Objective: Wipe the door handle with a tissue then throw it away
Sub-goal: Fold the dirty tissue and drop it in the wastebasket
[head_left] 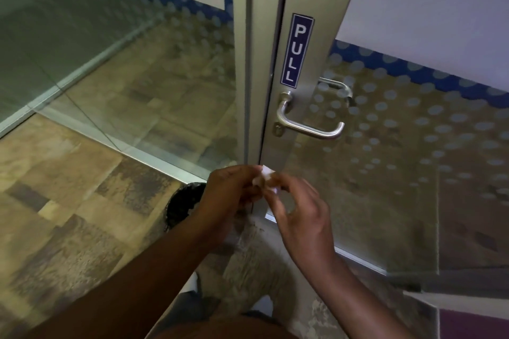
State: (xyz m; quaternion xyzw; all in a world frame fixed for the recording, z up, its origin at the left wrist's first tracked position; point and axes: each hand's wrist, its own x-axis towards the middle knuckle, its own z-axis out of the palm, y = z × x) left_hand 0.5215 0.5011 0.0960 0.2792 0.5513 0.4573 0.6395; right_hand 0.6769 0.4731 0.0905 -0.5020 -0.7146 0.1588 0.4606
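Note:
A silver lever door handle (309, 123) sticks out of the grey metal door frame, just under a blue PULL sticker (296, 49). Well below the handle, my left hand (230, 192) and my right hand (300, 208) meet in front of the frame. Both pinch a small crumpled white tissue (265, 177) between their fingertips. Neither hand touches the handle.
A black bin (183, 205) with a dark liner stands on the floor at the foot of the frame, partly hidden behind my left forearm. Glass panels with a dotted film flank the frame on both sides. A second handle (337, 88) shows through the glass.

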